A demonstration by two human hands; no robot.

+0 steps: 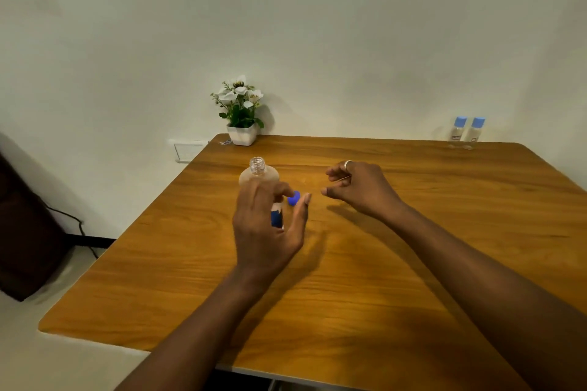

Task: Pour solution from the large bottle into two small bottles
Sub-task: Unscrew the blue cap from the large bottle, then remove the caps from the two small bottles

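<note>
1. The broad wooden table with rounded corners stood against a pale wall and carried everything the task needed.
2. The left hand was beside the large clear plastic bottle, its fingers spread and loosely curled round the body; whether they actually touched it could not be told. It looked placed to steady or lift the bottle.
3. The right hand hovered just right of centre, empty, its fingers relaxed and slightly parted, pinching nothing. A ring sat on one of them.
4. A small white pot of white artificial flowers sat at the far left edge, well clear of the work.
5. The large clear plastic bottle stood upright near the table's middle, its threaded neck uncovered, so it seemed ready for pouring.
6. The two small clear bottles with light-blue caps stood side by side at the far right corner, well apart from both hands and apparently closed; they would likely need fetching and opening first.
7. A small blue cap lay on the table between the hands, just beside the large bottle, probably set there within easy reach for closing it again.
</note>
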